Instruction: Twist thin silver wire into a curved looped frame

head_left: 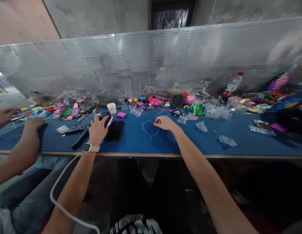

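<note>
At the middle of the blue table, head view: one thin chain, laid flat in a loose loop. Right hand: fingertips drawn narrow at the loop's right side, apparently pinching the strand. Left hand, left of the loop: curled round a dark object with a pale edge, kind uncertain. Just right of and below it: one phone, lying flat.

Hazards, by judgement. Chain: fine and slack; a quick tug could kink or knot it. Dark object: tilted in the left hand; a loosened grasp could drop it onto the phone. White cord, along the left forearm: could snag during a reach. Paper cup, far side of the left hand: could tip if knocked. Small plastic bags, right of the right hand: light; a sleeveless forearm could sweep them aside.
</note>
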`<action>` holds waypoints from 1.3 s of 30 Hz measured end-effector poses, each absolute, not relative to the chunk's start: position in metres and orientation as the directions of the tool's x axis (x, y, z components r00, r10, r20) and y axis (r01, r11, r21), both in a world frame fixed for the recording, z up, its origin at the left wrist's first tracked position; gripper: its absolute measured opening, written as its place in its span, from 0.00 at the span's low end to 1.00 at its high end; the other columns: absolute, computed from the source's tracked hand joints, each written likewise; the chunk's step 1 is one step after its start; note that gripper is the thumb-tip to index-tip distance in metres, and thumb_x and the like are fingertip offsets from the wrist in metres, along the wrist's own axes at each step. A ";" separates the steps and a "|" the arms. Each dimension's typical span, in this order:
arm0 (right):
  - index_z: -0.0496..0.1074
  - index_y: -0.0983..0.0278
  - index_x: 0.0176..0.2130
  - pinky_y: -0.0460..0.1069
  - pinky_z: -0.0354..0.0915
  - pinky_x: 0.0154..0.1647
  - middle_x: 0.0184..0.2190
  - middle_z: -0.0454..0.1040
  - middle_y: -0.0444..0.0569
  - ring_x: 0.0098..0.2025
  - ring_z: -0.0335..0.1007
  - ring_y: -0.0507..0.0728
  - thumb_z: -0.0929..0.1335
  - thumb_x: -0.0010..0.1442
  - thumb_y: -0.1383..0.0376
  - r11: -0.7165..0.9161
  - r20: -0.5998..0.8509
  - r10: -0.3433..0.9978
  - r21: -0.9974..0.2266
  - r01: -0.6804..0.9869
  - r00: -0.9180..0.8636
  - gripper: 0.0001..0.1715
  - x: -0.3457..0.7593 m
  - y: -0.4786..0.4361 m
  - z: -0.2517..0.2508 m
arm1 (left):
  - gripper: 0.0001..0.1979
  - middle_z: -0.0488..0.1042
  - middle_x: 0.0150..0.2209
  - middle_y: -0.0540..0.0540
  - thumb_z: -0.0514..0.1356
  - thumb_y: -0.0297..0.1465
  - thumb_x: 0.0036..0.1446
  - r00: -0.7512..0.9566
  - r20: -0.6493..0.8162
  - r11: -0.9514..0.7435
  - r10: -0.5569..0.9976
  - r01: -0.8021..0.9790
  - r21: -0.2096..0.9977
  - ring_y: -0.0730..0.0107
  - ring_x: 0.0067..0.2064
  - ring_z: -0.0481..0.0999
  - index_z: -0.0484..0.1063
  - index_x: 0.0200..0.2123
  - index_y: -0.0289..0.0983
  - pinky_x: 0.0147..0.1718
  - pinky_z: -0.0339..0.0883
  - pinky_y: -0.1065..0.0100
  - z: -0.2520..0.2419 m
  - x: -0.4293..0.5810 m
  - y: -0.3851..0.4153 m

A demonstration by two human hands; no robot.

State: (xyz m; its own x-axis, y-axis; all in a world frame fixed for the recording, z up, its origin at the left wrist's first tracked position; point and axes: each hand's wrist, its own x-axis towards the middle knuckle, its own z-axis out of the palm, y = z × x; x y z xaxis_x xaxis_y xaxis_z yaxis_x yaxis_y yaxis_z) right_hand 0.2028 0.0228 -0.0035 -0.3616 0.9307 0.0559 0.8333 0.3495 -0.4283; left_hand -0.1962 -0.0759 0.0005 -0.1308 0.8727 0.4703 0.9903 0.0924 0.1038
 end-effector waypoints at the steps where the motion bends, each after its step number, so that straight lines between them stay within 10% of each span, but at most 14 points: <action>1: 0.84 0.62 0.45 0.50 0.67 0.40 0.39 0.86 0.51 0.39 0.81 0.59 0.74 0.69 0.57 0.346 0.055 0.932 -0.429 0.834 -0.359 0.12 0.203 0.022 -0.003 | 0.29 0.63 0.69 0.30 0.61 0.35 0.68 -0.131 0.481 0.086 0.867 0.990 0.115 0.30 0.59 0.74 0.71 0.71 0.49 0.50 0.75 0.43 -0.001 -0.196 -0.075; 13: 0.83 0.61 0.45 0.49 0.65 0.38 0.40 0.86 0.50 0.38 0.80 0.57 0.74 0.69 0.55 0.353 0.053 0.929 -0.417 0.837 -0.365 0.13 0.203 0.025 -0.006 | 0.30 0.63 0.71 0.30 0.64 0.38 0.68 -0.085 0.459 0.004 0.884 0.985 0.174 0.24 0.65 0.68 0.72 0.72 0.47 0.60 0.68 0.36 -0.004 -0.227 -0.063; 18: 0.83 0.61 0.44 0.47 0.65 0.39 0.39 0.86 0.49 0.39 0.80 0.56 0.75 0.69 0.57 0.348 0.068 0.934 -0.392 0.852 -0.351 0.10 0.201 0.027 -0.007 | 0.26 0.60 0.73 0.30 0.65 0.34 0.65 -0.057 0.570 -0.039 0.820 0.987 0.155 0.22 0.74 0.57 0.76 0.66 0.43 0.71 0.46 0.24 0.003 -0.198 -0.057; 24: 0.83 0.60 0.43 0.47 0.65 0.39 0.38 0.86 0.47 0.39 0.80 0.56 0.75 0.68 0.58 0.362 0.088 0.931 -0.362 0.859 -0.355 0.09 0.202 0.026 -0.012 | 0.21 0.68 0.67 0.32 0.64 0.36 0.68 0.175 0.592 -0.388 0.787 0.886 0.253 0.39 0.69 0.68 0.77 0.62 0.39 0.71 0.58 0.42 0.014 -0.091 -0.014; 31: 0.82 0.63 0.40 0.48 0.67 0.42 0.34 0.83 0.49 0.37 0.77 0.56 0.73 0.68 0.60 0.465 0.302 0.882 -0.446 0.765 -0.360 0.09 0.198 0.015 0.003 | 0.15 0.74 0.60 0.34 0.58 0.31 0.72 0.280 0.558 -0.475 0.781 0.847 0.240 0.44 0.63 0.70 0.80 0.56 0.39 0.72 0.53 0.39 -0.001 -0.006 0.040; 35: 0.80 0.64 0.53 0.47 0.68 0.36 0.33 0.80 0.45 0.31 0.73 0.53 0.76 0.65 0.49 0.542 0.202 0.683 -0.785 0.301 -0.702 0.26 0.177 -0.044 0.017 | 0.14 0.75 0.56 0.34 0.55 0.31 0.74 0.265 0.520 -0.459 0.812 0.841 0.287 0.47 0.59 0.72 0.82 0.49 0.37 0.68 0.58 0.43 -0.023 -0.013 0.054; 39: 0.69 0.60 0.72 0.42 0.64 0.30 0.36 0.81 0.40 0.27 0.70 0.47 0.86 0.51 0.49 0.408 0.030 0.021 -0.913 -0.019 -0.999 0.58 0.129 -0.137 0.024 | 0.13 0.75 0.57 0.34 0.57 0.32 0.73 0.263 0.514 -0.469 0.816 0.822 0.324 0.46 0.58 0.72 0.82 0.48 0.36 0.66 0.61 0.44 -0.032 -0.019 0.056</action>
State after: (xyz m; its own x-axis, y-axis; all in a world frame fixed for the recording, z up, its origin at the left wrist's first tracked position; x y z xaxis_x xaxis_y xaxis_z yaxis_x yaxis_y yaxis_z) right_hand 0.1291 -0.1367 0.0235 -0.9993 0.0207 0.0299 -0.0188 0.4082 -0.9127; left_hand -0.0192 0.0559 -0.0323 0.2634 0.8163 0.5141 0.8218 -0.4689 0.3236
